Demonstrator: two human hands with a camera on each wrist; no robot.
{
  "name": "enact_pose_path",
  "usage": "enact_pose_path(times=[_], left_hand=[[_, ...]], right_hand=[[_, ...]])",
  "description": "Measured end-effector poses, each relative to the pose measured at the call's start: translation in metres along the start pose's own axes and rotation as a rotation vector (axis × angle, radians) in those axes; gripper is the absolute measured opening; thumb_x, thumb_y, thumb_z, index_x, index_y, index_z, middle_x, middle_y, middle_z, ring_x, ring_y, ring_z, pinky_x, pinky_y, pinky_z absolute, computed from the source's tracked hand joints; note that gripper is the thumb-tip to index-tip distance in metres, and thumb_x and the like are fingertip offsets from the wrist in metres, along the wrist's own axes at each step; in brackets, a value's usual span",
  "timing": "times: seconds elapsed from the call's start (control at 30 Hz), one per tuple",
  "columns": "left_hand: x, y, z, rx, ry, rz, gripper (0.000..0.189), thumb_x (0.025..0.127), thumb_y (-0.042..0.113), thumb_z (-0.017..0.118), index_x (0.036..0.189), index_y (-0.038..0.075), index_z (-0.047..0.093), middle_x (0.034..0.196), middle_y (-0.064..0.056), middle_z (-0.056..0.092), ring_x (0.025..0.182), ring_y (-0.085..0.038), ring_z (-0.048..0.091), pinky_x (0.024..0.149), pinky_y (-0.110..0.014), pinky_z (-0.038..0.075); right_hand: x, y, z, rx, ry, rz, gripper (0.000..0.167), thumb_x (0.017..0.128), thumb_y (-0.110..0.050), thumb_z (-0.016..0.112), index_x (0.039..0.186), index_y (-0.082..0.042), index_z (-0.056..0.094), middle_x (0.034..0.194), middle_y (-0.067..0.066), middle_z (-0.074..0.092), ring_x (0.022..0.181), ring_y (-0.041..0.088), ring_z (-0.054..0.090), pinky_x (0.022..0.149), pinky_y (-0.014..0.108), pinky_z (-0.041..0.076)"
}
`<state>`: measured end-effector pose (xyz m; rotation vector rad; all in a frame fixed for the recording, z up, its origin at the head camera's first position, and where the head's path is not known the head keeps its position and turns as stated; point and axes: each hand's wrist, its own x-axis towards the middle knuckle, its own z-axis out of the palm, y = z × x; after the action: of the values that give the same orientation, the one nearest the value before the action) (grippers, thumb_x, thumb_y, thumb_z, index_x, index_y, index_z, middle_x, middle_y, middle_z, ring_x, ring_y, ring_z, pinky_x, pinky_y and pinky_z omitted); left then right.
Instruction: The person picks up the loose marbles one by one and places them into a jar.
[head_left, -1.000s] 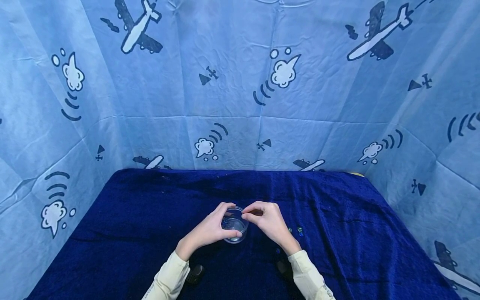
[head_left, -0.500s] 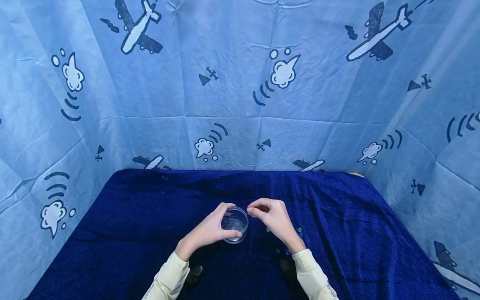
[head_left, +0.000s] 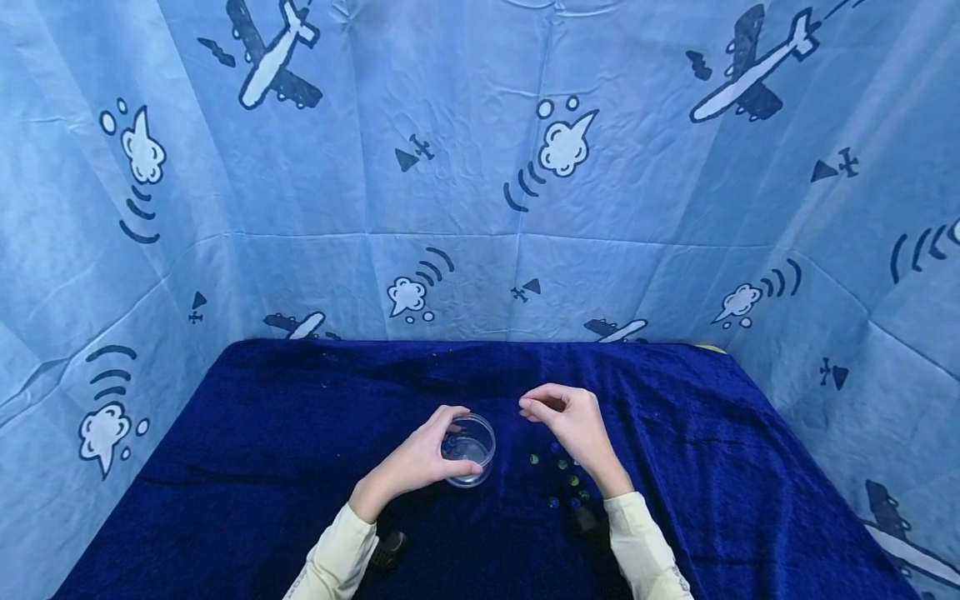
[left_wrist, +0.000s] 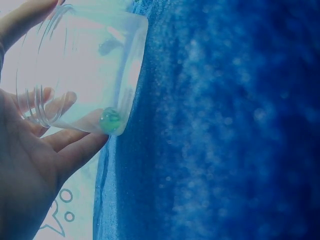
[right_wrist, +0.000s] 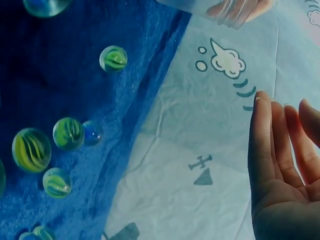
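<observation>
My left hand (head_left: 423, 454) holds a clear plastic jar (head_left: 480, 446) just above or on the blue cloth, thumb on the near side and fingers round the far side. In the left wrist view the jar lies sideways across the picture, with a green marble (left_wrist: 110, 120) at its bottom. My right hand (head_left: 576, 421) hovers to the right of the jar, thumb and fingertips near one another with nothing seen between them. Below it several glass marbles lie loose, among them a yellow-green marble (right_wrist: 31, 150) and a blue marble (right_wrist: 93, 132).
Dark blue velvety cloth (head_left: 300, 467) covers the table. A light blue curtain (head_left: 465, 192) printed with planes and clouds stands behind it and at both sides. Small black devices sit under the wrists, one black device (head_left: 390, 550) by the left sleeve.
My right hand has moved from the jar's rim away to the right and slightly back, uncovering more marbles. The left hand and jar have stayed in place.
</observation>
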<state>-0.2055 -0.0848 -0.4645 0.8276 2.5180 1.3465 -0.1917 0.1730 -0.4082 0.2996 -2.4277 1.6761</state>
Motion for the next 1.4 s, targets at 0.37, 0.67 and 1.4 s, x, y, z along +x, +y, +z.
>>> enact_pose_path(times=[0.37, 0.67, 1.4], left_hand=[[0.000, 0.001, -0.001, -0.010, -0.009, -0.016, 0.084, 0.085, 0.043, 0.083, 0.150, 0.005, 0.045, 0.144, -0.013, 0.051, 0.132, -0.031, 0.056, 0.106, -0.053, 0.047], [0.000, 0.001, -0.002, -0.009, -0.006, -0.007, 0.082, 0.085, 0.042, 0.083, 0.149, 0.006, 0.046, 0.143, -0.013, 0.052, 0.131, -0.031, 0.057, 0.106, -0.052, 0.047], [0.000, 0.001, -0.001, -0.005, -0.009, -0.002, 0.085, 0.086, 0.044, 0.082, 0.150, 0.005, 0.045, 0.144, -0.012, 0.051, 0.132, -0.031, 0.056, 0.105, -0.053, 0.047]], right_hand=[[0.003, 0.012, -0.030, -0.123, -0.101, 0.115, 0.016, 0.097, -0.013, 0.073, 0.104, 0.001, 0.077, 0.097, 0.012, 0.077, 0.088, 0.022, 0.075, 0.079, 0.032, 0.061], [0.003, 0.028, -0.061, -0.176, -0.141, 0.165, 0.022, 0.096, -0.011, 0.073, 0.107, 0.008, 0.074, 0.095, 0.012, 0.077, 0.088, 0.026, 0.075, 0.080, 0.041, 0.061], [-0.011, 0.061, -0.109, -0.105, -0.359, 0.232, 0.013, 0.089, 0.001, 0.074, 0.100, 0.009, 0.074, 0.097, 0.014, 0.076, 0.087, 0.016, 0.071, 0.077, 0.026, 0.058]])
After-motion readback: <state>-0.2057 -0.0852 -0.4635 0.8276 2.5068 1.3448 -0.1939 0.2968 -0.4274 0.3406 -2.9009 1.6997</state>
